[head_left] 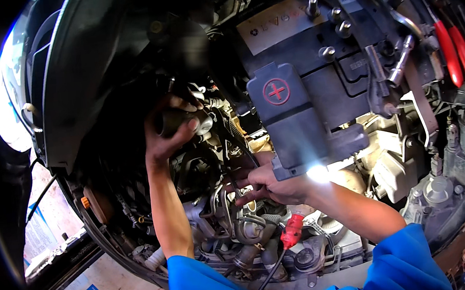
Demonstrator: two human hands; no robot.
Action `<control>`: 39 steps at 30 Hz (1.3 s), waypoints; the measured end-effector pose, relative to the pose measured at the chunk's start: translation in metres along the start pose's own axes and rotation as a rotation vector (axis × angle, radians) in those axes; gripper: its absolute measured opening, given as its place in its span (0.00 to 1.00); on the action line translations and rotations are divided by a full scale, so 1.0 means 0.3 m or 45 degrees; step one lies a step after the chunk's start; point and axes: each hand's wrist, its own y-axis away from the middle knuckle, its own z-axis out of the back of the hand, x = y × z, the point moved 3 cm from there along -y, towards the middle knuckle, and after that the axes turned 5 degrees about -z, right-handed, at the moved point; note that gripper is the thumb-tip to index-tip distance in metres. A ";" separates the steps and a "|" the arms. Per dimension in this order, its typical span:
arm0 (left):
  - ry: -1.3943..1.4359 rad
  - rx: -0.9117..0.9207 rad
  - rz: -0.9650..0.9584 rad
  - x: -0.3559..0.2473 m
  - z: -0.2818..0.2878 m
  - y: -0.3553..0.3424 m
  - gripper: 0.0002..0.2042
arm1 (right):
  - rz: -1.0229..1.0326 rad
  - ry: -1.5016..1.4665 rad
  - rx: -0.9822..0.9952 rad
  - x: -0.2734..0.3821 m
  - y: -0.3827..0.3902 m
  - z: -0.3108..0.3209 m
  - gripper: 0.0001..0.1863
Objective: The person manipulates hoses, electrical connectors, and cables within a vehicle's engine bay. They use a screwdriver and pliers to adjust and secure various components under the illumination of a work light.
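Dark cylindrical part [172, 123], tilted (partly hidden), in the left hand [160, 145]

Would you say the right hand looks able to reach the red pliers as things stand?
Probably yes, though not straight across: the battery lies between the right hand and the pliers, whose red handles look uncovered.

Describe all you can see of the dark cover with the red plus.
The cover is a dark, boxy flap, apparently plastic, with a ringed red plus toward its far end, a crease across its middle and a tab beyond. It sits slightly slanted over the left edge of the battery, apparently closed. The right hand lies close under its near end; contact is unclear. A light glares at its near edge.
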 end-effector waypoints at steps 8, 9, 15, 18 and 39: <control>0.081 0.242 -0.254 0.023 0.009 -0.024 0.22 | -0.159 0.217 -0.197 0.110 0.043 -0.031 0.26; 0.081 0.261 -0.286 0.028 0.009 -0.028 0.22 | -0.070 0.156 -0.169 0.112 0.046 -0.037 0.28; 0.120 0.244 -0.293 0.035 0.004 -0.040 0.22 | -0.069 0.026 -0.110 0.072 0.022 -0.026 0.34; 0.122 0.240 -0.293 0.034 0.003 -0.046 0.22 | -0.168 0.030 -0.117 0.065 0.022 -0.016 0.36; 0.061 0.146 -0.189 0.016 -0.008 -0.023 0.22 | -0.113 0.084 -0.187 0.042 -0.006 -0.045 0.36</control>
